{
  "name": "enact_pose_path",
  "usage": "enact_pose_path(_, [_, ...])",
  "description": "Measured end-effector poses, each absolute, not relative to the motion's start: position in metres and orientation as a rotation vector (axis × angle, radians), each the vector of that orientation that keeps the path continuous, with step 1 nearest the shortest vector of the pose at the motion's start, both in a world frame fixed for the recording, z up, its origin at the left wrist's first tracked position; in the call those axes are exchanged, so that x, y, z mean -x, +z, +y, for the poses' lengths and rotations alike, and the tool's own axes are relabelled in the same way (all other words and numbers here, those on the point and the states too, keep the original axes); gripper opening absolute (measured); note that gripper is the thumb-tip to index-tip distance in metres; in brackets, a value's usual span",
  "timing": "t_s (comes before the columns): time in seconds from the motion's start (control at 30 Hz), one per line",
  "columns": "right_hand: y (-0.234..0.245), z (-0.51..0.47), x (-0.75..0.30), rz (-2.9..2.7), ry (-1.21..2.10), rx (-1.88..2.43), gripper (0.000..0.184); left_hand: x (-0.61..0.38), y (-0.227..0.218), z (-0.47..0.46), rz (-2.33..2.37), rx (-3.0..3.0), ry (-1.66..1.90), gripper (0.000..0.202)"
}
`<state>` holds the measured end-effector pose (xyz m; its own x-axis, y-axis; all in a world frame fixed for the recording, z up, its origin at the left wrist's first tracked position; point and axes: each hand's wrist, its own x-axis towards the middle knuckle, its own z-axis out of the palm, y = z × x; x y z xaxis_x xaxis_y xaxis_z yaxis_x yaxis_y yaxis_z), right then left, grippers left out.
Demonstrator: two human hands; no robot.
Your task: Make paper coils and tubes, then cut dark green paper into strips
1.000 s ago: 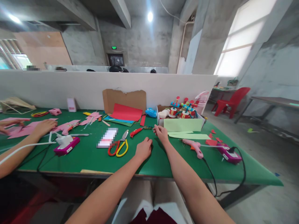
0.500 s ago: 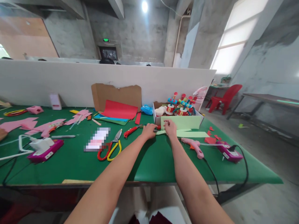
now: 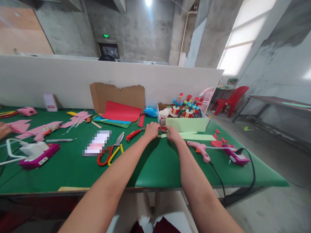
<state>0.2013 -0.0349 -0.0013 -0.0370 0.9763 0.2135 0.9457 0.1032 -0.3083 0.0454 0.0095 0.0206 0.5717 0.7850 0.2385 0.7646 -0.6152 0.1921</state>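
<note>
My left hand [image 3: 152,130] and my right hand [image 3: 172,134] are close together over the table, in front of the white box. Both have their fingers closed around a small red piece [image 3: 163,129], mostly hidden by the fingertips. Pale green paper strips [image 3: 200,137] lie under and to the right of my right hand. Behind it, a pale green paper sheet [image 3: 186,124] leans on the box [image 3: 208,123]. A red-handled tool [image 3: 133,135] lies just left of my left hand, its far end partly hidden.
Scissors [image 3: 112,152] with red and yellow handles lie on the left. A pink glue gun [image 3: 199,149], a purple power strip [image 3: 236,156] and red scraps [image 3: 217,143] are on the right. Coloured paper [image 3: 122,111] lies behind. Another person's hand [image 3: 4,130] shows at far left.
My right hand has moved down and left, off the green sheet, to meet my left hand at the red piece. The view has shifted slightly. Another person's hand shows more at left.
</note>
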Motion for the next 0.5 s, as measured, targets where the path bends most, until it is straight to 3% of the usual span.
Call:
enact_pose_path(0.1, [-0.002,-0.034,-0.197,-1.964,0.098,1.916,0.066,-0.044,0.023,0.012,1.34,-2.685,0.52,0.024])
enact_pose_path(0.3, [0.009,-0.034,-0.202,-1.523,-0.157,1.618,0.036,-0.022,0.017,0.022,1.265,-2.418,0.709,0.015])
enact_pose_path(0.5, [0.02,-0.04,-0.198,-1.209,-0.194,1.526,0.03,0.004,0.004,0.019,1.493,-2.34,0.635,0.006])
